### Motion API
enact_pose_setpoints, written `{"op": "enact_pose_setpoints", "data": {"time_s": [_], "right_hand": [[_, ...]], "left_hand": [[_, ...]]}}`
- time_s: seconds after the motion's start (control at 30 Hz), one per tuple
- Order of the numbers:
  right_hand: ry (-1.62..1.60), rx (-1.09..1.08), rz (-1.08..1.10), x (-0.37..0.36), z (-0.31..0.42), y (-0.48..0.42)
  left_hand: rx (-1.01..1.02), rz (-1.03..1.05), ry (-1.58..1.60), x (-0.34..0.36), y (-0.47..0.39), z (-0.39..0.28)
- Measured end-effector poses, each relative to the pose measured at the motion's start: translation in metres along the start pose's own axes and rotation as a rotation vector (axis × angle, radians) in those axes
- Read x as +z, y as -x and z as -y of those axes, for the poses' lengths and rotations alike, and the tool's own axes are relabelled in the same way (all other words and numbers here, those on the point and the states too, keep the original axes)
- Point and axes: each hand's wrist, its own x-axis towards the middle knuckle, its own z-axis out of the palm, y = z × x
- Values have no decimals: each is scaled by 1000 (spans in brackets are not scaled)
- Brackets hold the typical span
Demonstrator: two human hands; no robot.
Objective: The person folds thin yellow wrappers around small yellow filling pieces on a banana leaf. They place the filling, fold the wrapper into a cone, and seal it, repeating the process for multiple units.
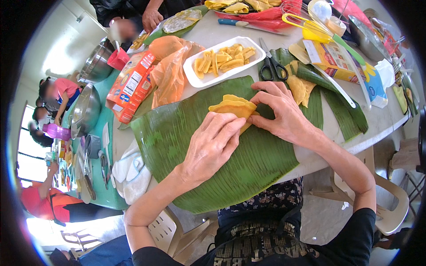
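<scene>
Over a broad banana leaf (213, 159) on the table, my left hand (213, 146) and my right hand (278, 111) both grip a yellow folded wrapper (233, 105). The left fingers close over its near side. The right thumb and fingertips pinch its right end. What lies inside the wrapper is hidden. Beyond the leaf, a white foam tray (196, 81) holds banana strips (224, 59). Black-handled scissors (273, 66) lie right of the tray. More folded yellow wrappers (298, 87) rest on leaf pieces past my right hand.
An orange and white box (129, 86) and an orange plastic bag (171, 71) stand left of the tray. A blue-handled knife (233, 22), a whisk (313, 26) and a yellow box (332, 60) lie farther off. Another person's hand (152, 19) is at the far edge.
</scene>
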Motion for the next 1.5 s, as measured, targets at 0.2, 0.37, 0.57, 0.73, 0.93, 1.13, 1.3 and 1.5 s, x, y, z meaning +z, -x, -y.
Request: {"op": "enact_pose_setpoints", "data": {"time_s": [0.2,0.37,0.57,0.73,0.93,1.13,1.3,1.5], "right_hand": [[-206,24,8,-12,-3,-6],[38,59,65,-10,9,-9],[157,76,168,-6,15,-18],[39,33,182,-8,16,-23],[-187,36,207,-13,24,-29],[-333,128,281,-16,28,-31],[-462,102,234,-13,29,-29],[-490,43,220,-14,25,-26]], "left_hand": [[69,61,-110,-2,1,-2],[94,115,-157,-3,6,-6],[80,159,-107,-4,11,-8],[-3,167,88,-13,11,-6],[-15,177,214,-23,9,7],[47,198,159,-19,13,11],[75,193,69,-17,17,10],[68,237,65,-21,16,8]]}}
